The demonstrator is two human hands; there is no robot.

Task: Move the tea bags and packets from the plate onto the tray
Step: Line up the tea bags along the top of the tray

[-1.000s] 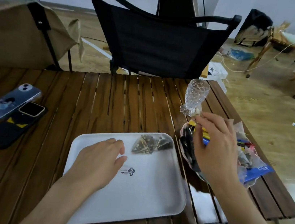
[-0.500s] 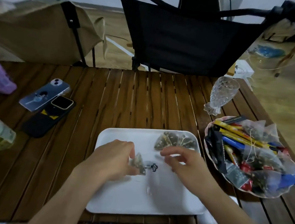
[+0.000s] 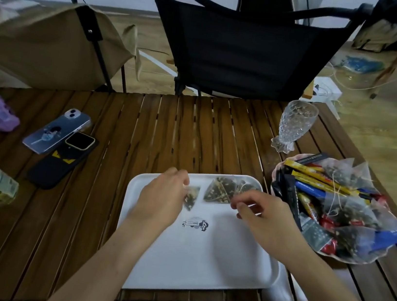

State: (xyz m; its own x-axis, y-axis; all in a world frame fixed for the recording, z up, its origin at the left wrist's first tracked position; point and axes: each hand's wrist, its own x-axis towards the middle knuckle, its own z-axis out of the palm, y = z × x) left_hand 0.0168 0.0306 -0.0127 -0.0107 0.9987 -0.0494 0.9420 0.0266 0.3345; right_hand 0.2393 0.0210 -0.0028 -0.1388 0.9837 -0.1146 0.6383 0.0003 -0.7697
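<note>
tea bag (image 3: 191, 197) pinched in left grip (image 3: 163, 199) above tray (image 3: 201, 265); right grip (image 3: 265, 219) unclear

The dark brown slatted wooden table (image 3: 169, 131) shows streaky grain under a low sheen. At lower centre, the white rectangular plastic tray (image 3: 202, 258) looks smooth and almost matt. The pyramid tea bags of fine see-through mesh (image 3: 217, 191) look dull, with thin strings. At right, the pale scalloped translucent plate (image 3: 345, 259) has a glassy look, and the yellow, blue, red and black stick packets (image 3: 315, 181) on it are glossy film. The clear knobbly glass goblet (image 3: 295, 125) glints. At top centre, the black woven cloth chair (image 3: 243, 59) is matt. The tan canvas chair (image 3: 41, 44) at upper left looks coarser. At left, the pale blue phone case (image 3: 55, 130) shines, while the black phone case (image 3: 62, 164) is matt.
</note>
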